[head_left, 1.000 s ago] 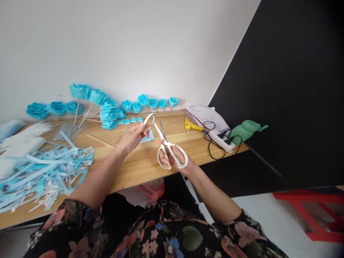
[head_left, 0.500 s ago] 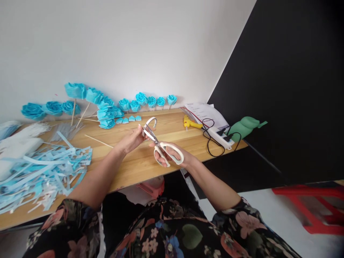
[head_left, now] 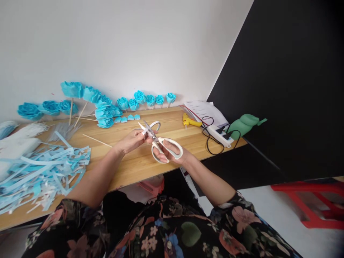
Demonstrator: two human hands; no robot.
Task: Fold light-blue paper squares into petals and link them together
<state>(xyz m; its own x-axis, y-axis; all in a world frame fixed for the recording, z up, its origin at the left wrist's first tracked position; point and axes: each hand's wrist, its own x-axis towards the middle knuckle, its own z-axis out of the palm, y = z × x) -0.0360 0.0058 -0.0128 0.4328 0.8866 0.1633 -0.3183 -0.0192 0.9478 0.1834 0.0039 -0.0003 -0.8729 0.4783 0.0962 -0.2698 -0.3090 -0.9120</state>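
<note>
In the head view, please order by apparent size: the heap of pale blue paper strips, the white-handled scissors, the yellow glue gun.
1. Heap of pale blue paper strips: clearly largest.
2. White-handled scissors in the right hand: nearer the camera, so this rank over the next is unsure.
3. Yellow glue gun, farther back.

The print on the paper sheets (head_left: 202, 108) is too small to read

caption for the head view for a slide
Right hand holds white-handled scissors to a curled strip in the left hand, blue paper roses behind.
</note>
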